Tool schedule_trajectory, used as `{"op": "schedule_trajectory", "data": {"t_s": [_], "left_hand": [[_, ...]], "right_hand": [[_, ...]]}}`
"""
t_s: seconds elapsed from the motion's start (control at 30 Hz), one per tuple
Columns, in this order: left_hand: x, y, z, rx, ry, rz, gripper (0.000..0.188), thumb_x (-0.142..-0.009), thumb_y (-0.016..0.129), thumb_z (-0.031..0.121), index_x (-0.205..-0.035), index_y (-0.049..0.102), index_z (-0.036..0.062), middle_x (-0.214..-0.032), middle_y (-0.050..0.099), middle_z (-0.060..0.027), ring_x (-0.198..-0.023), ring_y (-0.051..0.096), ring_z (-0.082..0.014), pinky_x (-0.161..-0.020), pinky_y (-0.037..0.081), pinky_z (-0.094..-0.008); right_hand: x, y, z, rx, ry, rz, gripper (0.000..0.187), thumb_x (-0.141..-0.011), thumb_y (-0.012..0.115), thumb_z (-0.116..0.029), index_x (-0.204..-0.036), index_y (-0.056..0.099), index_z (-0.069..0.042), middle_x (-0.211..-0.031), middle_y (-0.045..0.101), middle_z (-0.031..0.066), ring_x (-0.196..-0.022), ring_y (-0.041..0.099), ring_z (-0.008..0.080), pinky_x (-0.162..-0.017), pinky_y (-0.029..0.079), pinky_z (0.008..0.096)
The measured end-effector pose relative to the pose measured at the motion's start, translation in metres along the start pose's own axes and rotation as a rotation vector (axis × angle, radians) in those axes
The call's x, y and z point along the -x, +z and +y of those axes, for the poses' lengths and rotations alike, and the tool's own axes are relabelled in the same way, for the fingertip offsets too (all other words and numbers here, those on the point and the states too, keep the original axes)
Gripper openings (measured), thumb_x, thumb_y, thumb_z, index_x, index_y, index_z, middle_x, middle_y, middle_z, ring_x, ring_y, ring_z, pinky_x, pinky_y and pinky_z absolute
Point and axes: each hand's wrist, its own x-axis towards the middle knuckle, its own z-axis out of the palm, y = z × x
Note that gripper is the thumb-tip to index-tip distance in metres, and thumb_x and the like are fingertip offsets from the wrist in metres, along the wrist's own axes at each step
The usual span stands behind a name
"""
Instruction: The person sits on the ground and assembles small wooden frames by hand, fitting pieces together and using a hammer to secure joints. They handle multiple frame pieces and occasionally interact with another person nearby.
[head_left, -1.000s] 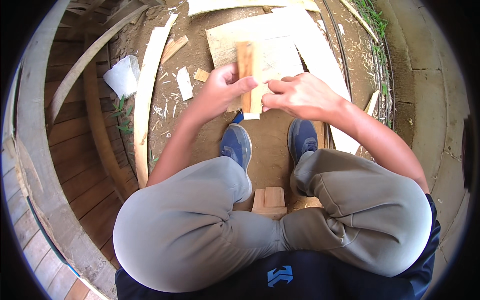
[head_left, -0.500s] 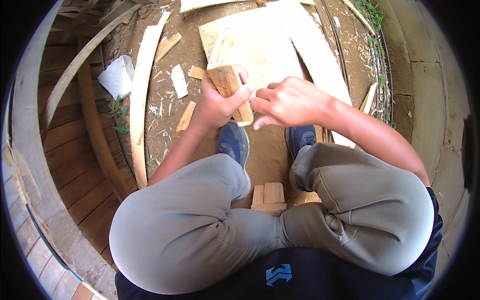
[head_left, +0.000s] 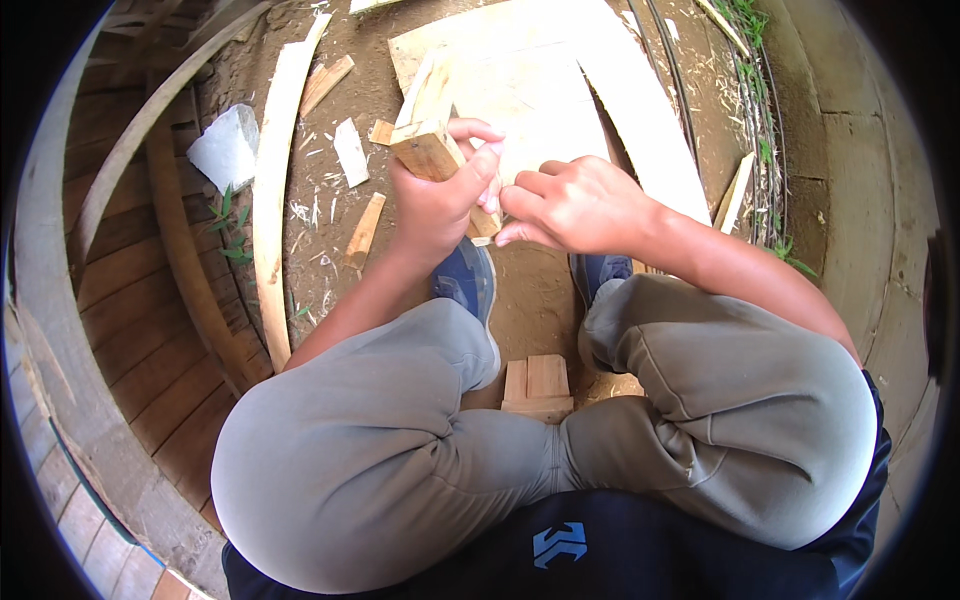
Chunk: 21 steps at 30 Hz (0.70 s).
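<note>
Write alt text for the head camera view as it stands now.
A person's left hand grips a wooden piece in front of bent, grey-trousered knees, the curled right hand close beside it. Pale boards and small wood scraps lie on the dirt around.

Ground: bare brown earth, wood shavings strewn about. Right side — pale jointed slabs, green weeds along the inner edge. Left side — shaded brown surface in rows, planks or bricks unclear, 2 long beams across it. Light strongest upper centre.
</note>
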Motion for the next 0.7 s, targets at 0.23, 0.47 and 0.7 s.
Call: {"op": "schedule_trajectory", "data": {"t_s": [0.23,0.47,0.7], "left_hand": [[0.006,0.006,0.003,0.063,-0.007,0.118,0.011,-0.091,0.054,-0.007,-0.098,0.062,-0.0086,-0.065,0.057,-0.0047,-0.053,0.055,-0.0096,-0.049,0.046,-0.0263],[0.005,0.008,0.014,0.002,0.095,0.082,0.012,-0.089,0.054,-0.008,-0.098,0.062,-0.0082,-0.062,0.056,-0.0041,-0.049,0.053,-0.0090,-0.046,0.044,-0.0264],[0.006,0.005,0.015,-0.003,0.064,0.079,0.008,-0.088,0.055,-0.008,-0.093,0.061,-0.0066,-0.062,0.056,-0.0041,-0.050,0.055,-0.0092,-0.046,0.044,-0.0255]], "right_hand": [[0.000,0.001,-0.012,-0.092,0.079,0.044,0.033,-0.090,0.066,-0.040,-0.088,0.059,-0.008,-0.070,0.062,0.0097,-0.062,0.067,0.0300,-0.051,0.052,0.0410],[-0.006,-0.001,-0.014,-0.108,0.071,0.115,0.031,-0.092,0.066,-0.035,-0.083,0.058,-0.006,-0.065,0.061,0.0101,-0.058,0.066,0.0301,-0.050,0.051,0.0405],[-0.006,0.006,-0.015,-0.177,0.064,0.146,0.029,-0.092,0.066,-0.030,-0.080,0.056,-0.005,-0.063,0.062,0.0117,-0.055,0.065,0.0301,-0.050,0.051,0.0401]]}}
